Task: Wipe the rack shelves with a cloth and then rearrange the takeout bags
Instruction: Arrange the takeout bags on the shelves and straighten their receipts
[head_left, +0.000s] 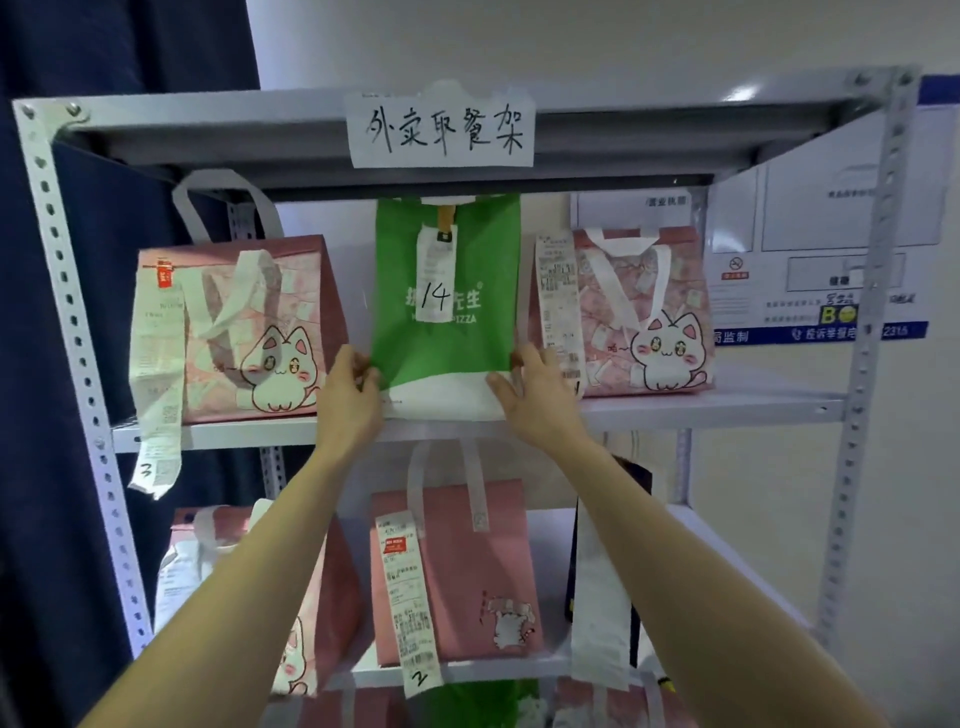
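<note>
No cloth is in view and bags stand on every shelf I can see, so I judge the wiping finished and the rearranging under way. How many bags are left to place I cannot tell.

Both hands are on the tall green fabric takeout bag with a white base, which stands in the middle of the upper shelf of the grey perforated metal rack. My left hand pinches its lower left edge with curled fingers. My right hand grips its lower right corner, thumb on the white base. A white receipt marked 14 hangs on its front.

Just left of it stands a pink cat-printed bag with white handles, with a long receipt hanging past the shelf edge. Just right stands a second pink cat-printed bag, touching my right hand.

On the shelf below sit a plain pink bag, another pink cat bag on the left, and a dark bag on the right.

Every bag is closed, so their contents are hidden.
</note>
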